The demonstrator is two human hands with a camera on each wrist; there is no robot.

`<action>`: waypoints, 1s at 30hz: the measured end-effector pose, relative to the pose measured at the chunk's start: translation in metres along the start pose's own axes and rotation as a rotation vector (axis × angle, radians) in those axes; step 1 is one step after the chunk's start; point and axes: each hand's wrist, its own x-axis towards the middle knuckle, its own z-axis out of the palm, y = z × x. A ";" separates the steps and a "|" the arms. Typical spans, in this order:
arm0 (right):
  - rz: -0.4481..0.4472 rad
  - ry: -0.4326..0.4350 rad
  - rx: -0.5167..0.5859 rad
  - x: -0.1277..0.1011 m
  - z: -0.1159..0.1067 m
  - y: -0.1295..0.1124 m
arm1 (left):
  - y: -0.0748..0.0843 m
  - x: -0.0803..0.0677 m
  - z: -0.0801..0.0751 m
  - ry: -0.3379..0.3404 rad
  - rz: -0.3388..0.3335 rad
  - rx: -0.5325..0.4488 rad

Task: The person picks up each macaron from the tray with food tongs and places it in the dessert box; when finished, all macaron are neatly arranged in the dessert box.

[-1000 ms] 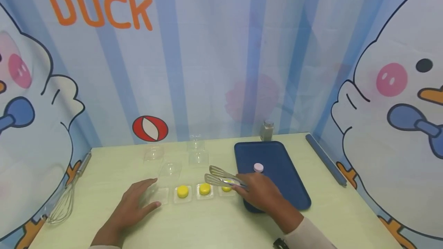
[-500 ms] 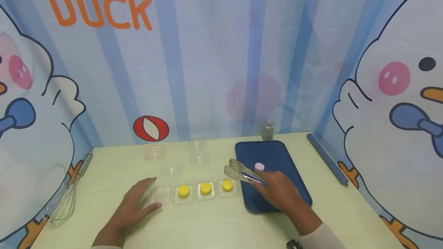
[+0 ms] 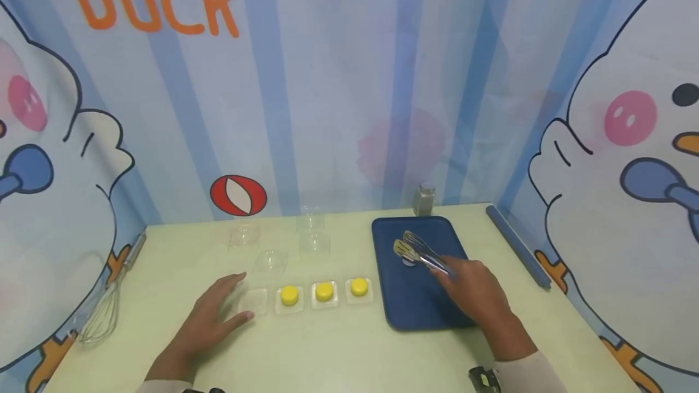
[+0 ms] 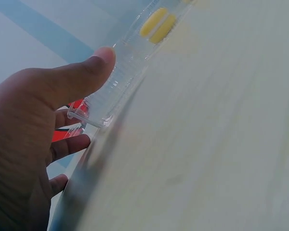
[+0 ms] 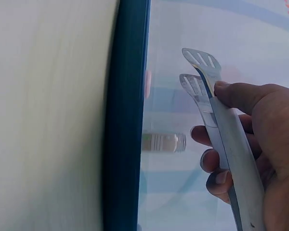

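My right hand holds metal tongs with slotted ends over the blue tray. The tong ends stand apart and partly cover a pale pink macaron on the tray. In the right wrist view, thumb and fingers wrap the tongs' handles. My left hand rests at the left end of a row of clear plastic bases, thumb and fingers spread beside an empty base. Yellow macarons sit one to a base in the other three. The left wrist view shows the thumb by the clear base.
Several clear plastic covers stand behind the row. A whisk lies along the left edge and a long blue bar along the right. A small jar stands behind the tray. A printed cloth hangs around the table.
My right hand has carried the tongs rightward from above the rightmost yellow macaron to above the pink macaron on the tray. The left hand has stayed in place.
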 end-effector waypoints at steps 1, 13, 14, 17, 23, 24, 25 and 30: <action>0.013 -0.004 -0.001 0.000 -0.001 0.002 | -0.001 0.001 0.000 -0.001 0.001 0.002; 0.078 -0.080 -0.032 0.001 -0.003 0.011 | 0.004 0.000 -0.003 -0.005 -0.002 0.003; 0.079 -0.085 -0.031 0.001 -0.003 0.011 | 0.004 0.000 -0.004 -0.004 0.001 0.003; 0.074 -0.096 -0.030 0.001 -0.001 0.011 | 0.004 -0.001 -0.003 0.003 0.013 0.006; 0.046 -0.108 -0.026 0.001 0.003 0.011 | 0.004 -0.001 -0.002 0.018 0.031 0.020; 0.044 -0.111 -0.027 0.001 0.004 0.011 | 0.004 -0.001 -0.002 0.020 0.034 0.022; 0.044 -0.115 -0.029 0.001 0.004 0.011 | 0.004 -0.001 -0.002 0.024 0.038 0.023; 0.047 -0.125 -0.037 0.001 0.007 0.011 | 0.006 -0.001 -0.003 0.048 0.066 0.039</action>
